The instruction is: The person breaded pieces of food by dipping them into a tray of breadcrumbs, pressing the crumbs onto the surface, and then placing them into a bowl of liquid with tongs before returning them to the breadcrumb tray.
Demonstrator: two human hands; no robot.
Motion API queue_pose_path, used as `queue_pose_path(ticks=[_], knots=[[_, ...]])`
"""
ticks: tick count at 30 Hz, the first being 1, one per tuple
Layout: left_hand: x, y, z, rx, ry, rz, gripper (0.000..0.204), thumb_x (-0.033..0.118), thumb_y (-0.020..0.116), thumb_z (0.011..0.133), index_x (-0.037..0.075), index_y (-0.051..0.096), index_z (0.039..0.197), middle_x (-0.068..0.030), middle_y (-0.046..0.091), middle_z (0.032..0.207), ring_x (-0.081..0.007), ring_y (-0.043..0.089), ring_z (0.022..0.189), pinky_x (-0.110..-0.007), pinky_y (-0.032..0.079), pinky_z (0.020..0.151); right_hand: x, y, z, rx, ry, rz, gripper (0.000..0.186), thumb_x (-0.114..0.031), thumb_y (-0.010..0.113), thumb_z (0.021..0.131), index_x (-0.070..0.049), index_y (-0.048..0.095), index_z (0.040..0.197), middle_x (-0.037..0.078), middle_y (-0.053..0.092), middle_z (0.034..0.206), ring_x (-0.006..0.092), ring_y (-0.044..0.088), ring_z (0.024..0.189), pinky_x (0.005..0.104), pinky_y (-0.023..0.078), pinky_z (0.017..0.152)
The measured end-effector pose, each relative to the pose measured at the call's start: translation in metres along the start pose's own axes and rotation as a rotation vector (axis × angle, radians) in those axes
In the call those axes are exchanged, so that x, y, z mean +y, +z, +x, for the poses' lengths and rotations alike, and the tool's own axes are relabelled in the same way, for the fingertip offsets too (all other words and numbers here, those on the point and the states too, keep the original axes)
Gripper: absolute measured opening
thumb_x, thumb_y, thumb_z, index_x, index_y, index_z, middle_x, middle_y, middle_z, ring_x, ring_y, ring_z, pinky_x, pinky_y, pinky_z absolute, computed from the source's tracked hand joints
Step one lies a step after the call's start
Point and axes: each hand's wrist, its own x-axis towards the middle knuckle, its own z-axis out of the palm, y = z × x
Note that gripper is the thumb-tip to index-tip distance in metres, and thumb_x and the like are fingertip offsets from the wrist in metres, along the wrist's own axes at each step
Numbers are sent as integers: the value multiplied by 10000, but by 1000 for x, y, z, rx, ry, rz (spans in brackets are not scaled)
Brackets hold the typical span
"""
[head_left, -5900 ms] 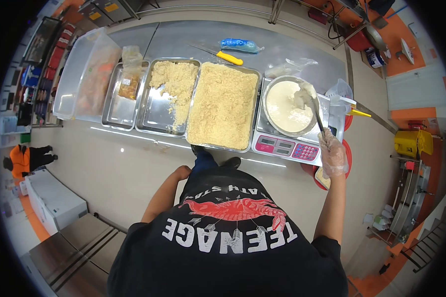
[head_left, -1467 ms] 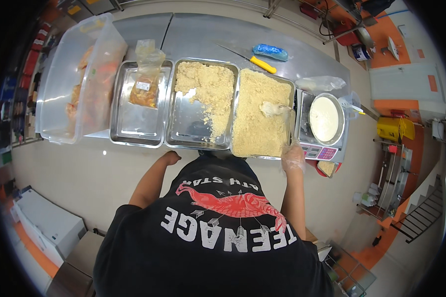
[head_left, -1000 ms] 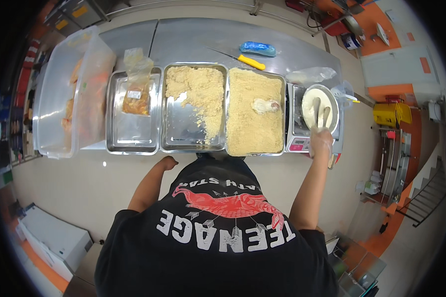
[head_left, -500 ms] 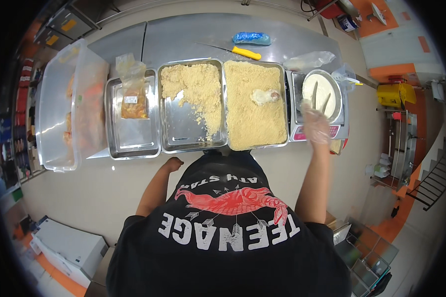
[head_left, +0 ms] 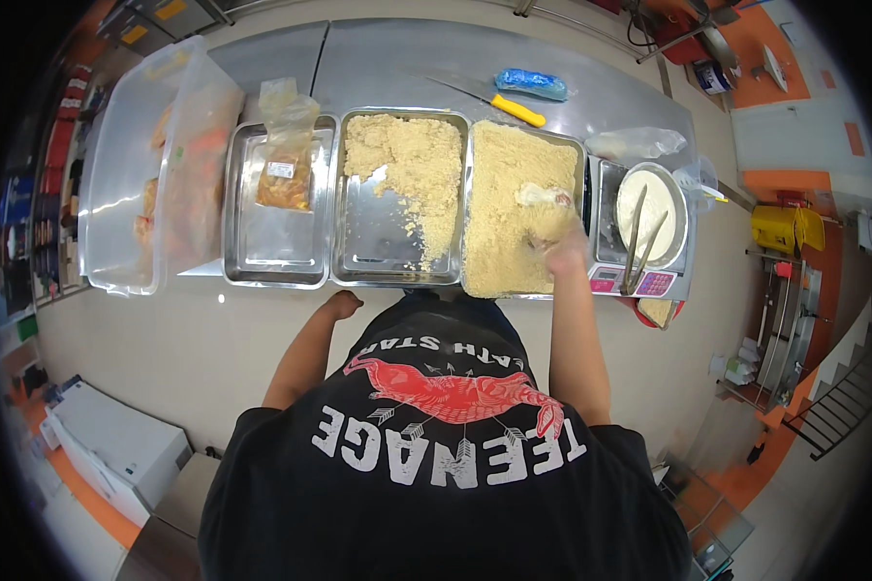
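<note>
My right hand, in a clear plastic glove, is low over the near right part of a metal tray filled with pale breadcrumbs. Motion smears its fingers. Just beyond it, a batter-coated piece of food lies on the crumbs. Metal tongs rest across the rim of a round bowl of white batter, their joined end over the panel of a scale. My left hand looks loosely closed, in front of the trays, with nothing visible in it.
A half-crumbed tray and a tray with a bagged orange food stand to the left, beside a large clear plastic bin. Behind lie a yellow-handled knife, a blue roll and a clear bag.
My right hand has let go of the tongs and moved left from the bowl to the breadcrumbs. The tongs now lean over the bowl's near rim. The whole view has shifted slightly.
</note>
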Motion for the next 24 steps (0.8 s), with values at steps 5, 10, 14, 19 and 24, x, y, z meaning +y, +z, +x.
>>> queue_pose_path(ticks=[5, 10, 14, 19, 24], knots=[[-12, 13, 8, 54, 241, -25, 252, 221, 533, 770, 52, 626, 932, -154, 630, 835, -293, 604, 765, -396, 483, 703, -10, 11, -22, 149, 184, -135, 658, -502, 398, 895, -99, 216, 1382, 159, 373, 1325, 364, 400, 1185, 460, 342, 972], [-19, 32, 4, -49, 262, 149, 243, 150, 507, 783, 89, 629, 984, -160, 632, 856, -333, 603, 839, -430, 479, 753, 22, 23, -34, 290, 422, 28, 753, -531, 364, 890, -84, 60, 1414, 187, 211, 1425, 397, 224, 1296, 476, 212, 1055], [-23, 35, 2, -79, 244, 207, 248, 171, 480, 828, 90, 631, 1007, -152, 636, 840, -330, 608, 835, -432, 477, 766, 44, 25, -20, 140, 203, 258, 679, -503, 322, 910, -79, 134, 1406, 150, 224, 1435, 368, 196, 1321, 477, 159, 1076], [-44, 21, 8, 6, 230, 144, 280, 237, 460, 852, 66, 636, 986, -147, 636, 828, -290, 619, 764, -401, 483, 726, 26, 3, 7, -104, -9, 149, 601, -458, 305, 928, -91, 202, 1393, 120, 320, 1396, 347, 299, 1278, 494, 286, 1017], [-42, 17, 23, 42, 114, 17, 281, 239, 489, 844, 35, 633, 971, -137, 627, 851, -215, 632, 650, -343, 511, 640, -15, 43, -35, 274, 195, -522, 539, -431, 336, 922, -57, 366, 1309, 152, 457, 1297, 342, 459, 1157, 468, 437, 887]])
